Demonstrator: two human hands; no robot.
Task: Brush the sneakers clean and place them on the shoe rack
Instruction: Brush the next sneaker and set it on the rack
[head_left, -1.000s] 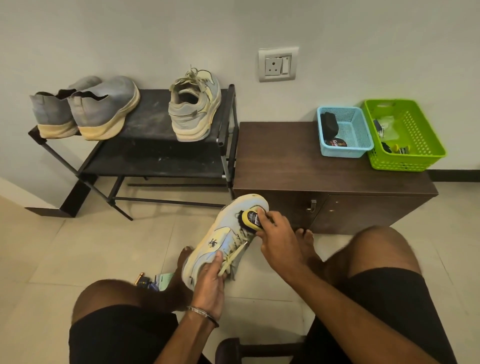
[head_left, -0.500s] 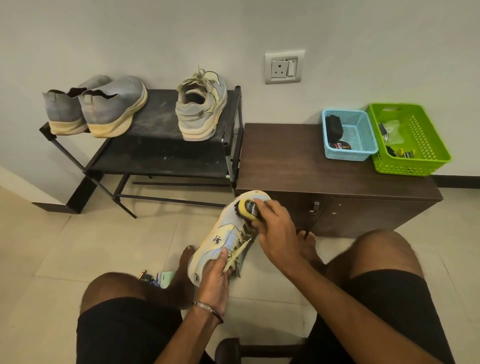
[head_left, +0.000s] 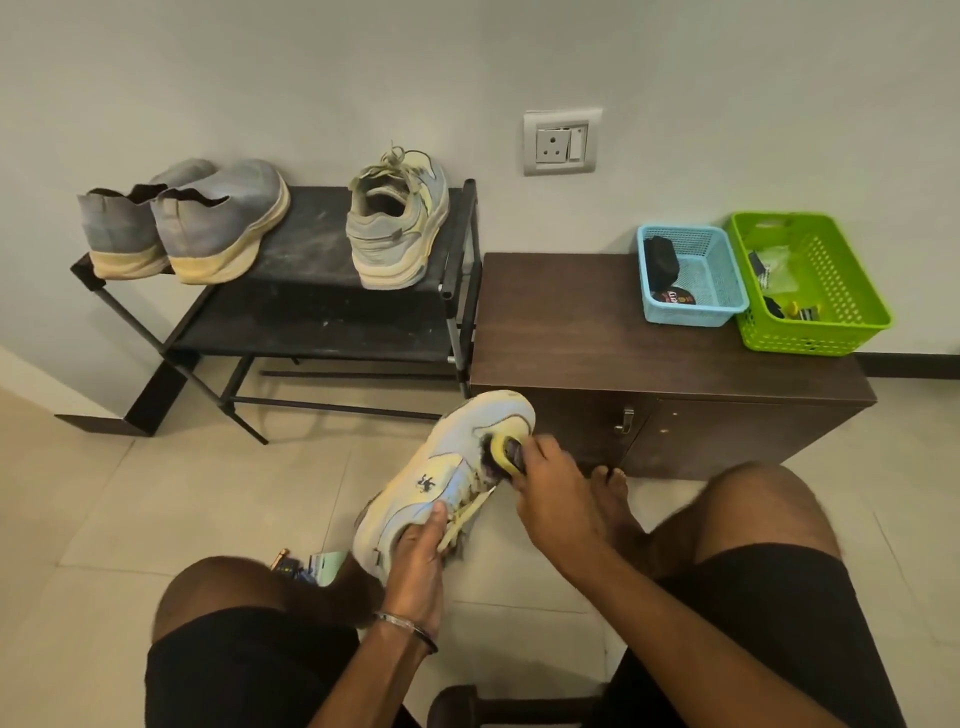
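Note:
A pale blue and yellow sneaker (head_left: 441, 473) is held above the floor between my knees, toe pointing away. My left hand (head_left: 418, 566) grips its heel end, thumb on the side. My right hand (head_left: 558, 499) holds a small yellow brush (head_left: 501, 452) with dark bristles pressed on the sneaker's upper near the laces. The matching sneaker (head_left: 397, 223) stands on the top shelf of the black shoe rack (head_left: 311, 317), heel toward me.
Two grey slip-on shoes (head_left: 182, 223) stand at the rack's left end. A dark wooden cabinet (head_left: 649, 364) right of the rack carries a blue basket (head_left: 691, 275) and a green basket (head_left: 810, 280). Small items (head_left: 306, 566) lie on the tiled floor by my left knee.
The brush has slid a little down the sneaker toward the laces, and my right hand moved with it. My left hand keeps the same hold on the heel.

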